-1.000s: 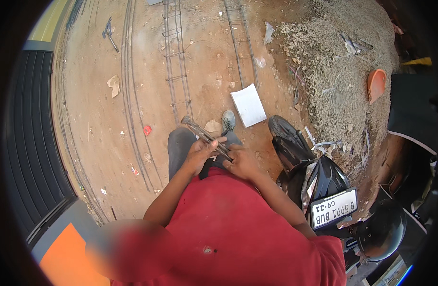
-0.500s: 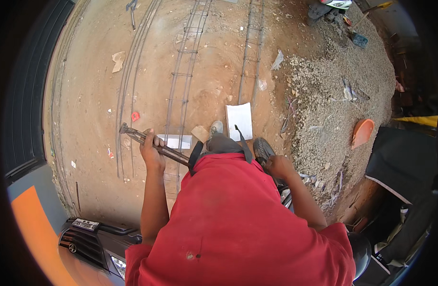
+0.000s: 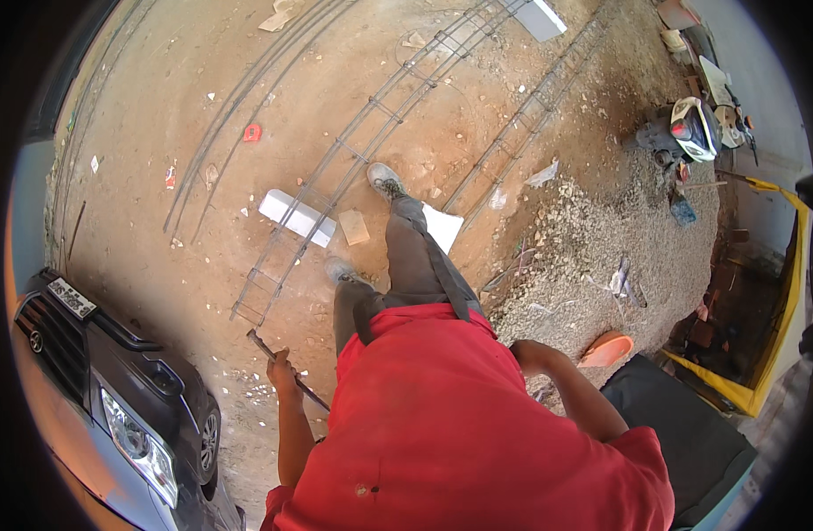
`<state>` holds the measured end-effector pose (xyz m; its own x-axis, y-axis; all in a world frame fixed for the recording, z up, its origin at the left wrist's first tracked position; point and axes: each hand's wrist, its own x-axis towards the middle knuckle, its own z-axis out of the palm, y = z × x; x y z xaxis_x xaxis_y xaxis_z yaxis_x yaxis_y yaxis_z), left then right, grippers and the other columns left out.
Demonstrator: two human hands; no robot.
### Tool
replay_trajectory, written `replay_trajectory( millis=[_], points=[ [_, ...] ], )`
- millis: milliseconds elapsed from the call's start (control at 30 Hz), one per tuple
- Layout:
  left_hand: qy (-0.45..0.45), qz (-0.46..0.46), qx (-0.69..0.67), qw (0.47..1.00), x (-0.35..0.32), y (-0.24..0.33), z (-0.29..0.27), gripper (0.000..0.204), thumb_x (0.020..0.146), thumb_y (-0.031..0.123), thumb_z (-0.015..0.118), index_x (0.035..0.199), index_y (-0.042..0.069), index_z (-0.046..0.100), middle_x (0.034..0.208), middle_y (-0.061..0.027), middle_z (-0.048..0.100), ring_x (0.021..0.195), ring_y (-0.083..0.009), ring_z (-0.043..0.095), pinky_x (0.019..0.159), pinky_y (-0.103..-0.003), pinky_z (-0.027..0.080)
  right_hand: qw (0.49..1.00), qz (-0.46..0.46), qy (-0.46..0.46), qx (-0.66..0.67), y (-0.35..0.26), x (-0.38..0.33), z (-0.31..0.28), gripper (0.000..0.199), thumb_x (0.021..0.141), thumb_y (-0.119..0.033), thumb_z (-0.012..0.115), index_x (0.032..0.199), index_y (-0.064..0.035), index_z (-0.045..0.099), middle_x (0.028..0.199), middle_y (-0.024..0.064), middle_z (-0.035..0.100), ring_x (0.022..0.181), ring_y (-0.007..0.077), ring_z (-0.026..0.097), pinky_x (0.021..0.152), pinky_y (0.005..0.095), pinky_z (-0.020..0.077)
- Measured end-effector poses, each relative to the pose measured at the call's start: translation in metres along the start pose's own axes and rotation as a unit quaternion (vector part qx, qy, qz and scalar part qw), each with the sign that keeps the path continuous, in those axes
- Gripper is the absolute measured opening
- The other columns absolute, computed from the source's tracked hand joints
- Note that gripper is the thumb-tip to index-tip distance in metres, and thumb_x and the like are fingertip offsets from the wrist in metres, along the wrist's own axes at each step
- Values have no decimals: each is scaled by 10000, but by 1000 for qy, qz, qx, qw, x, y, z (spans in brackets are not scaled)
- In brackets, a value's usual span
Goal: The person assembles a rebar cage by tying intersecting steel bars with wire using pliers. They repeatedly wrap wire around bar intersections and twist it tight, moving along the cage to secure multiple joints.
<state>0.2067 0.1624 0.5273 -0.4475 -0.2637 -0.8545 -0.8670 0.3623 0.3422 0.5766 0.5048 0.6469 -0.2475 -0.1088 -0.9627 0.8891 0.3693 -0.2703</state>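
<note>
Pincers [image 3: 262,344], dark, long-handled, out at your left side; head up and leftward, handle end reaching your red shirt [image 3: 424,407]. Your left grip [image 3: 284,372] is closed round the shaft below the head. In view, the head lies just beside the near end of a rebar cage [image 3: 351,150]; height above ground cannot be told. Your right grip [image 3: 532,356] is at your right hip, fingers hidden by the shirt; you cannot tell from here whether it has hold of anything.

Your feet: one shoe [image 3: 386,180] ahead of the other, right of that cage. White block [image 3: 297,218] under the cage, brown scrap [image 3: 354,227] just beside it. Second rebar cage [image 3: 512,139] further right, roughly parallel. Loose rods [image 3: 247,91] on the dirt, left. Gravel [image 3: 583,243] right, orange basin [image 3: 606,350] at its near edge. Dark car [image 3: 123,389], lower left; parked scooter [image 3: 692,130], upper right.
</note>
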Motion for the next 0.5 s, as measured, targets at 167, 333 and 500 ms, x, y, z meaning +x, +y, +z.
replay_trajectory(
  millis=[167,333,500],
  points=[
    [8,18,-42,999,24,-8,64,176,855,193,675,825,140,509,561,73,329,440,-54,306,423,-236,284,980,80,-175,-59,28,-10,-107,380,813,-398,629,1081,-144,719,982,172,709,927,331,677,815,427,519],
    [-51,42,-58,996,79,-1,126,183,849,179,712,855,123,538,599,68,387,482,-42,352,449,-225,296,949,109,-218,-200,46,29,-141,375,852,-473,588,1144,-267,701,1025,92,716,964,305,669,857,411,515],
    [-49,206,30,977,215,-3,192,186,852,132,715,860,79,537,696,55,420,627,-48,371,576,-213,306,914,148,-274,-260,75,170,-177,346,856,-399,596,1044,-137,722,1044,131,694,999,330,651,855,444,504]
  ],
)
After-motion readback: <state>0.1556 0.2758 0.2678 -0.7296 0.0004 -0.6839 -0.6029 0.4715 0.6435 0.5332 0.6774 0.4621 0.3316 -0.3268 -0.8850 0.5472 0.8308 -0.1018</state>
